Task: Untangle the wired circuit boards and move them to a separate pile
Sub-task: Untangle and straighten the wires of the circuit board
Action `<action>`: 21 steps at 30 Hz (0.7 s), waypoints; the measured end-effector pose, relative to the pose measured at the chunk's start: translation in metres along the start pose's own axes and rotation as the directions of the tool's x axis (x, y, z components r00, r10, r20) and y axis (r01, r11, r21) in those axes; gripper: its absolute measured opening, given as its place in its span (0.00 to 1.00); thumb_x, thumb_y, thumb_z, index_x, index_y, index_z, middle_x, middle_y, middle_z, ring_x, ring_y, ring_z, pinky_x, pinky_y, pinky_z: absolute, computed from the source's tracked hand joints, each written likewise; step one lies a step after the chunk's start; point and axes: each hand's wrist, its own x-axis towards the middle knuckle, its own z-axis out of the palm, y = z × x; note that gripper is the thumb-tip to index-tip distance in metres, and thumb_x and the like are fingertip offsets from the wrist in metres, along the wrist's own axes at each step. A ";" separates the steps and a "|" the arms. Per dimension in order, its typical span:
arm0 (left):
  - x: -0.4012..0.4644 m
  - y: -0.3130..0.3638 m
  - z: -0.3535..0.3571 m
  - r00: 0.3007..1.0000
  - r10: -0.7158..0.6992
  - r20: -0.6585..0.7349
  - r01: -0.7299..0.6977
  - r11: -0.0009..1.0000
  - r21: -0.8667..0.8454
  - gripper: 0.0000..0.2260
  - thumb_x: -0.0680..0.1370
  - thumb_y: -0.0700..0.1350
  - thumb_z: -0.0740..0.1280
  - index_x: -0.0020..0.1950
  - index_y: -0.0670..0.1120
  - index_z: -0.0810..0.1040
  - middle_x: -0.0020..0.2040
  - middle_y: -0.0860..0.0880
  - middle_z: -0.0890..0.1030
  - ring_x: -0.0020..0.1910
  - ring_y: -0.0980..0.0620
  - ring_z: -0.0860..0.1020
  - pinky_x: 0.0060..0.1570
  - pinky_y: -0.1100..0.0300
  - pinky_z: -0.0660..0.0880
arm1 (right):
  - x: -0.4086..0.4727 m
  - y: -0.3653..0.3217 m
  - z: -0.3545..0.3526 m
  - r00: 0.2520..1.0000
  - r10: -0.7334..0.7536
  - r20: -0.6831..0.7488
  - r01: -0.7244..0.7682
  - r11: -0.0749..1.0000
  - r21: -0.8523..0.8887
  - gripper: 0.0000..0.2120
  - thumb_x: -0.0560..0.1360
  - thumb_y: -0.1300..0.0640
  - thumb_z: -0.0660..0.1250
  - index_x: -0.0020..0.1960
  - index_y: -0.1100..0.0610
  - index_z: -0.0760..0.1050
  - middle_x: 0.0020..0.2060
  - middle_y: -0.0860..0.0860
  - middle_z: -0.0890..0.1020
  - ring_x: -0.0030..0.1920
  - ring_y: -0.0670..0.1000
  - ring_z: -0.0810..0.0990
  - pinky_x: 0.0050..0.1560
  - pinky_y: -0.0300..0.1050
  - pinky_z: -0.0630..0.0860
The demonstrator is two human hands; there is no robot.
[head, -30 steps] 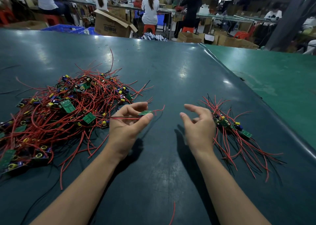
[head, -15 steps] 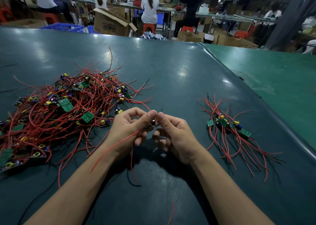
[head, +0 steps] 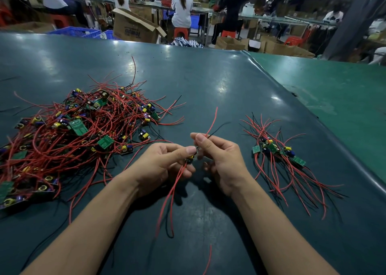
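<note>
nearest the viewer, a stray red wire [head: 207,258] lies loose on the dark green counter [head: 208,82]. just beyond, the two hands meet over the counter's middle, both closed in pinches on one wired circuit board [head: 190,158]. the left hand [head: 165,166] pinches the small board itself between thumb and curled fingers, apparently to steady it; its red leads [head: 167,201] hang down toward the viewer. the right hand [head: 221,159] pinches a red and a black lead between thumb and forefinger, the free ends rising past the fingertips, probably so each lead can be drawn straight and clear of the others. to the right, near but apart from the hands, lies the small sorted pile [head: 279,155], its leads fanned roughly one way. to the left, the large tangled heap [head: 73,132] of boards and red wires awaits sorting; most of the task appears to remain. farthest off, seated workers [head: 181,5] and a cardboard box [head: 135,27] stand beyond the counter.
</note>
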 end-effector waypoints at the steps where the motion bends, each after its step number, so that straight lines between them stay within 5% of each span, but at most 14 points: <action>1: 0.000 0.000 0.000 1.000 0.000 -0.012 0.000 1.000 -0.002 0.10 0.65 0.49 0.74 0.37 0.43 0.80 0.31 0.40 0.81 0.23 0.52 0.77 0.27 0.66 0.75 | 0.001 0.000 -0.001 1.000 0.004 -0.026 -0.004 1.000 0.012 0.11 0.64 0.48 0.74 0.43 0.53 0.86 0.33 0.47 0.80 0.31 0.44 0.73 0.26 0.36 0.66; 6: -0.002 0.003 0.002 1.000 0.007 0.011 -0.007 1.000 0.020 0.08 0.69 0.45 0.72 0.30 0.47 0.78 0.27 0.44 0.78 0.21 0.54 0.75 0.22 0.69 0.70 | 0.010 -0.005 -0.011 0.972 0.033 -0.232 0.010 0.983 0.183 0.03 0.72 0.59 0.73 0.43 0.59 0.83 0.35 0.48 0.81 0.27 0.43 0.70 0.21 0.33 0.62; 12: -0.004 0.003 0.003 0.998 0.008 0.055 -0.012 0.997 0.075 0.08 0.68 0.46 0.73 0.32 0.47 0.77 0.27 0.44 0.79 0.21 0.54 0.74 0.22 0.68 0.68 | 0.017 -0.004 -0.018 0.880 -0.043 -0.472 0.131 0.979 0.156 0.04 0.72 0.61 0.75 0.39 0.58 0.82 0.29 0.46 0.79 0.24 0.43 0.70 0.20 0.35 0.63; 21: -0.006 0.000 0.003 0.996 0.013 0.087 -0.019 0.997 0.072 0.10 0.71 0.45 0.74 0.30 0.50 0.78 0.28 0.48 0.78 0.24 0.52 0.76 0.20 0.68 0.66 | 0.020 -0.007 -0.025 0.822 -0.097 -0.561 0.255 0.944 0.211 0.09 0.73 0.61 0.74 0.35 0.57 0.81 0.25 0.47 0.75 0.22 0.43 0.68 0.20 0.35 0.62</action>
